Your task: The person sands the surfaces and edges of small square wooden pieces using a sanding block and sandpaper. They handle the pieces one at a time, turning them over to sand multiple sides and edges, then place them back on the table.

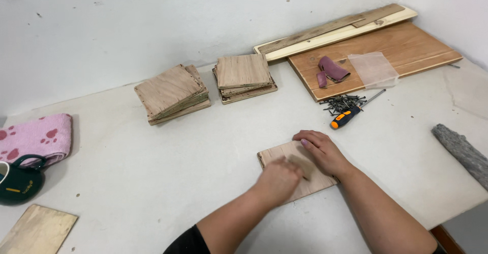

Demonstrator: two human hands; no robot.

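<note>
A small square plywood panel (284, 157) lies flat on the white table (152, 162) in front of me. My right hand (323, 152) rests flat on its right half, palm down, pressing it against the table. My left hand (277, 180) is curled over the panel's near part and looks blurred. Its fingers close on a small brownish sandpaper piece (301, 165) that touches the wood beside my right hand.
Two stacks of plywood squares (173, 94) (244, 77) stand at the back. Right of them lie long boards (376, 51) with maroon sandpaper strips (330, 70) and a clear bag (373, 68). Also here: screws (343, 102), orange-handled screwdriver (346, 117), grey slab (462, 152), pink towel (35, 137), dark mug (20, 180), another panel (38, 228).
</note>
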